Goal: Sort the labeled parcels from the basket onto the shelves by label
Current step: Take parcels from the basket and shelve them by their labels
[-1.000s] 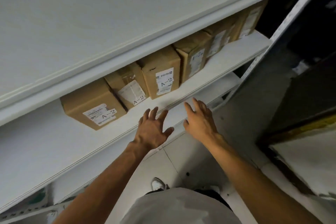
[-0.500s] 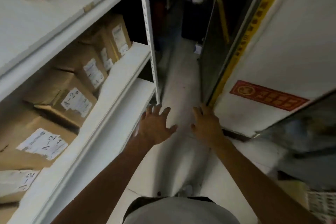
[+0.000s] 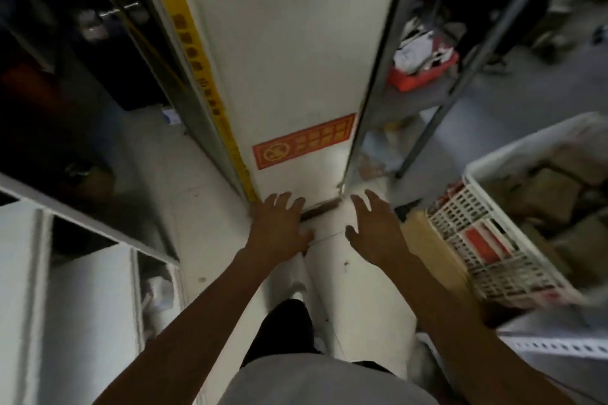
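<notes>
Ahead, both bare arms reach forward over the pale tiled floor (image 3: 184,207). Left hand (image 3: 279,228) is held palm down with its fingers (image 3: 286,202) spread and nearly straight, holding nothing. Right hand (image 3: 375,223) hangs just beside it, a narrow gap between the two, its fingers (image 3: 362,207) likewise spread and loose, gripping nothing. Neither hand touches any object

Off to the right, near the right forearm, stands the white plastic lattice basket (image 3: 477,223), tilted in the view. Inside it lie brown cardboard parcels (image 3: 556,197), heaped together; their labels are too blurred to read. Red and white packets (image 3: 483,240) show through the basket's near wall. A tan cardboard sheet (image 3: 424,240) lies between the basket and the right wrist

Straight in front rises a white wall panel (image 3: 289,43) bearing a red rectangular sign with yellow marks (image 3: 304,141) low down, and a yellow vertical strip (image 3: 197,59) along its left edge. A grey metal upright (image 3: 381,59) runs along the panel's right side. Farther right, a red tray of white and dark items (image 3: 424,69) sits on a grey metal shelf (image 3: 411,99). White shelf boards (image 3: 82,306) fill the lower left corner. At the bottom edge are the person's grey shirt (image 3: 329,381) and dark trousers (image 3: 286,329)
</notes>
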Action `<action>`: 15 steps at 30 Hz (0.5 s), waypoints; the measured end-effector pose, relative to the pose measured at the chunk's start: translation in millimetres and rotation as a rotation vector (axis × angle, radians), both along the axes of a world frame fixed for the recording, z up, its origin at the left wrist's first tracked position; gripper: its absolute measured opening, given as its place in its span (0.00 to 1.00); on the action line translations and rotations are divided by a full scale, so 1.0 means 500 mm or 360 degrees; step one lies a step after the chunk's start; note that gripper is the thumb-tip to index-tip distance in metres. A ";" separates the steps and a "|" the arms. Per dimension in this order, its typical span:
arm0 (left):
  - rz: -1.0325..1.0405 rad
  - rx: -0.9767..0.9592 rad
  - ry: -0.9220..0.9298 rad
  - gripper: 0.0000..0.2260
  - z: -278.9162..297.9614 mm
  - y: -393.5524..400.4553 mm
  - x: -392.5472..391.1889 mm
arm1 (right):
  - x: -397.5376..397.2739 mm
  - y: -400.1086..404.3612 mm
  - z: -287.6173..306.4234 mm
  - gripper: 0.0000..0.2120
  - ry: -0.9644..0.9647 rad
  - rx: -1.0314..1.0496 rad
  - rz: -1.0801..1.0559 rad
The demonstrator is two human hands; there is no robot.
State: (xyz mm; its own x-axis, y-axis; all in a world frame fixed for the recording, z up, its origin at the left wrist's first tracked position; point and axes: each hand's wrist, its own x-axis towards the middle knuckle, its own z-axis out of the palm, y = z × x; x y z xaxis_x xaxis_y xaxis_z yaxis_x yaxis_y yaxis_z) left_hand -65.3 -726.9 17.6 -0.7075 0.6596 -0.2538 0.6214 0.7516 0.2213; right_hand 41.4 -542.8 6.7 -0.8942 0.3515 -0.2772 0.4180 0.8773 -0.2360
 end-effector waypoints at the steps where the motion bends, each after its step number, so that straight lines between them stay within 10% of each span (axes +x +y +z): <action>1: -0.0078 0.0005 0.0006 0.34 0.002 0.030 -0.015 | 0.003 0.019 0.001 0.33 -0.0014 0.0004 -0.0084; 15: -0.1014 0.0055 -0.0012 0.31 0.020 0.411 -0.090 | 0.097 0.200 0.063 0.32 0.0050 -0.0059 -0.1278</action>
